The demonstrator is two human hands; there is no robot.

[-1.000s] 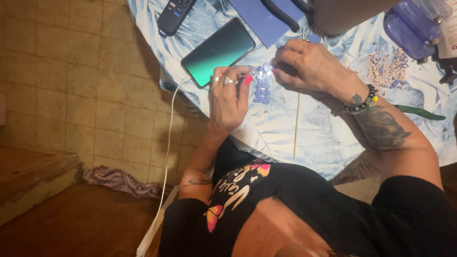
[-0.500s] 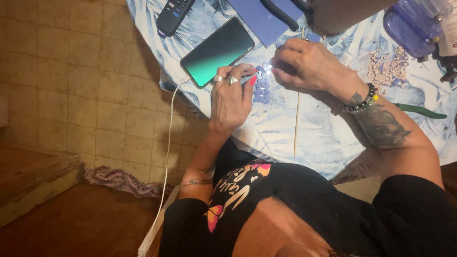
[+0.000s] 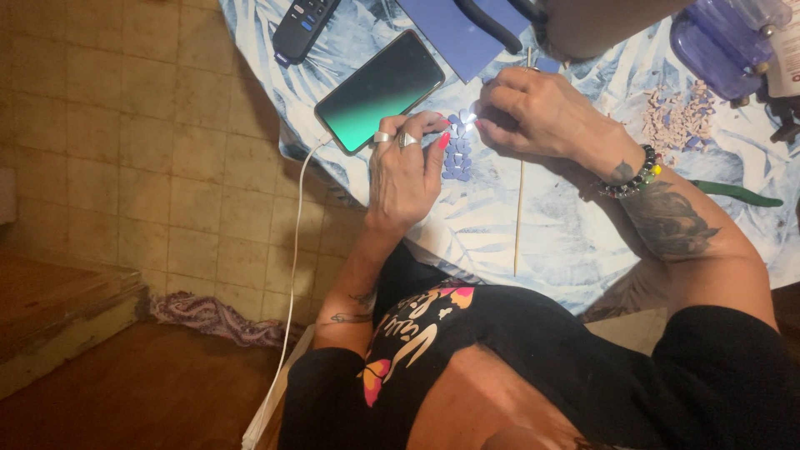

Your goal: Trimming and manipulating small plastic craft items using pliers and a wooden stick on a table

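1. While your left hand rests on the table near its left edge, its fingertips pinch a small pale-blue piece at the top of a little cluster of blue pieces — two rings show on the fingers.
2. Your right hand meets the left from the other side, fingers curled and closed on the same spot; whether it grips the same piece or a second one you cannot tell, because a bright glare sits right where the fingertips meet.
3. That cluster lies on the leaf-patterned cloth directly under both hands, just right of the left hand's thumb.
4. Just beyond your left hand, close to the table's left edge, a smartphone lies tilted, with a white cable running from its near corner down over the edge.
5. Farther up that edge sits a dark remote control.
6. A thin wooden stick lies across the cloth beneath your right wrist, which wears a beaded bracelet.
7. Toward the far right corner there is a pile of small pale chips, with a purple plastic container beyond it — and green-handled pliers lie near the right edge.
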